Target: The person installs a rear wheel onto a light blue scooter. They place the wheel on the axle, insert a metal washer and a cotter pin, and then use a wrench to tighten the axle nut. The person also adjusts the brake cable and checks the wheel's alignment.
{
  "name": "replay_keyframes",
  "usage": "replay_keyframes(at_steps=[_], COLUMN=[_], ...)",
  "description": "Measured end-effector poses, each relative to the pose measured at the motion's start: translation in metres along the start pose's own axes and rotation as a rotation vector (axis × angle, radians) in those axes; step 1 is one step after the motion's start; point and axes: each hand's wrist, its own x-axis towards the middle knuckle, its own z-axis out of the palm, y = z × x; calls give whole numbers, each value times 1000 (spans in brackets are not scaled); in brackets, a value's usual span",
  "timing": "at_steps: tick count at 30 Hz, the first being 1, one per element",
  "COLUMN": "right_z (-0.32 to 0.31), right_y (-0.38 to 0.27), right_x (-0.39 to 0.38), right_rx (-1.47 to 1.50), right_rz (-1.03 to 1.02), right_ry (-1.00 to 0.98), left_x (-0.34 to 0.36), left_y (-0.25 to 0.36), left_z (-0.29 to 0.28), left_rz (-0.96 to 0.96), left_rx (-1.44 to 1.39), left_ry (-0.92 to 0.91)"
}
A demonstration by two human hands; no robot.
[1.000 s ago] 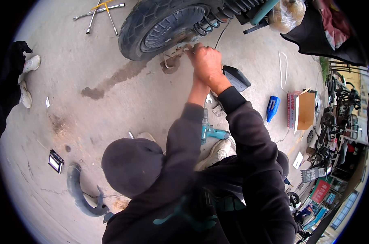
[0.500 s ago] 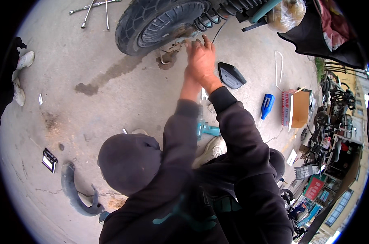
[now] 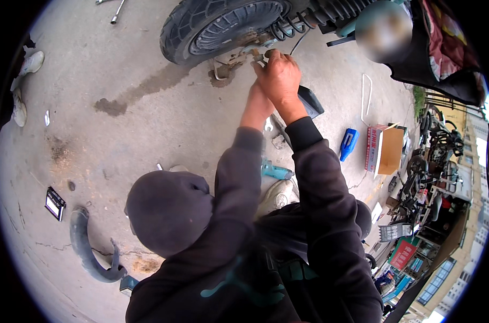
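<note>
Both of my hands are together beside the hub of a black-tyred wheel. My right hand has its fingers curled closed near the rusty axle parts; what lies inside the grip is hidden. Tucked under it, my left hand shows mostly its wrist side, its fingers covered. A coil-spring shock absorber rises to the right of the hub. A bent metal rod hangs below the wheel over a dark wet stain. By my right wrist lies a black plastic cover.
Under my forearms are an open-end wrench and a teal power drill. To the right stand a blue bottle and an open cardboard box. A curved black fender lies lower left. Another person's shoes are at far left.
My hands have shifted slightly right and nearer to me. The right fingers, stretched toward the hub before, are now curled. The whole view has shifted a little too.
</note>
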Motion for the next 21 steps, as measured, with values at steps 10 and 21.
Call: replay_keyframes(at_steps=[10, 21], right_z=[10, 5], right_y=[15, 9], right_x=[-2, 3], right_rx=[-49, 39], right_rz=[-174, -20], right_ry=[62, -125], left_x=[-3, -6], left_y=[-4, 20], left_z=[-6, 5], left_rz=[-649, -740], left_rx=[-2113, -2373], left_ry=[52, 33])
